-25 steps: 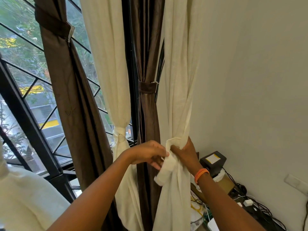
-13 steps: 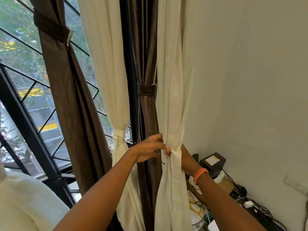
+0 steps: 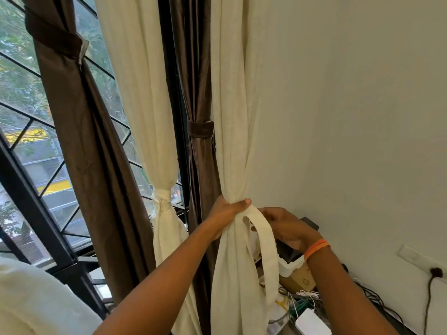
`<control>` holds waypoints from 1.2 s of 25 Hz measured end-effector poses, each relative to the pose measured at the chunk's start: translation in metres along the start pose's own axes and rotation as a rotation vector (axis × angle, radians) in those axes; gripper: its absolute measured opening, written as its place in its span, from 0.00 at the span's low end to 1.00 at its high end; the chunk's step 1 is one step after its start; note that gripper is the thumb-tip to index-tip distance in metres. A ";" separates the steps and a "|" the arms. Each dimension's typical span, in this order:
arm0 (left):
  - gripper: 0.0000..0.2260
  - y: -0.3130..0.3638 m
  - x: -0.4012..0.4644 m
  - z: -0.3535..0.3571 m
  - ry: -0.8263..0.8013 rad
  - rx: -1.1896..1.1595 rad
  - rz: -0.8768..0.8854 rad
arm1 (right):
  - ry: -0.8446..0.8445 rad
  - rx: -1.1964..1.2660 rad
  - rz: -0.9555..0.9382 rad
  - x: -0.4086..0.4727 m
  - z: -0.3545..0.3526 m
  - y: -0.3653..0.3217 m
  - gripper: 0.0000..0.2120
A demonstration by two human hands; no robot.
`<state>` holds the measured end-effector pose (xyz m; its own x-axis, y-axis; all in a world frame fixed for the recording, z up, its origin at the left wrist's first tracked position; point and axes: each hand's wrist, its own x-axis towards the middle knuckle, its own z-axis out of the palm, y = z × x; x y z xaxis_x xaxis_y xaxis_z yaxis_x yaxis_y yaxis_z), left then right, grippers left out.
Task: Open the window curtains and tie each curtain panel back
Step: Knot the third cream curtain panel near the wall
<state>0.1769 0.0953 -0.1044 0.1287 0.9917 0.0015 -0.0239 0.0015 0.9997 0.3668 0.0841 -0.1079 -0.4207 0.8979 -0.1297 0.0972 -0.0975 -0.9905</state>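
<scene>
A cream curtain panel (image 3: 232,122) hangs beside the right wall. My left hand (image 3: 228,210) grips it in a gathered bunch at waist height. My right hand (image 3: 287,227) holds a cream tie strip (image 3: 264,240) that loops out from the bunch and hangs down. Left of it, a brown curtain (image 3: 200,88) is bound by a brown band (image 3: 200,128). Another cream panel (image 3: 145,93) is knotted with its own tie (image 3: 162,201). A second brown curtain (image 3: 79,141) at the left carries a brown band (image 3: 53,36).
The window with black diagonal grille (image 3: 29,122) fills the left. A white wall (image 3: 350,117) is close on the right, with a socket and plug (image 3: 435,272). Below lie tangled cables (image 3: 372,303), a cardboard box (image 3: 301,281), a white device (image 3: 312,323) and a black box (image 3: 312,223).
My left hand has closed round the gathered cream panel. My right hand has drawn the tie strip out to the right into a hanging loop. The view has moved closer.
</scene>
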 end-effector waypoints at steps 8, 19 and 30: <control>0.14 -0.005 0.001 0.008 -0.127 0.020 -0.019 | 0.309 -0.455 -0.232 0.007 -0.023 0.012 0.09; 0.23 -0.004 -0.003 -0.003 -0.242 -0.132 -0.173 | 0.565 -0.232 -0.032 0.049 -0.002 0.004 0.10; 0.29 0.000 -0.002 0.012 -0.077 -0.060 -0.202 | 0.633 0.007 -0.124 0.018 0.044 -0.008 0.10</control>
<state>0.1885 0.0917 -0.1040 0.2126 0.9575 -0.1948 -0.0484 0.2094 0.9766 0.3191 0.0826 -0.1041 0.1858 0.9819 0.0356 0.0751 0.0219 -0.9969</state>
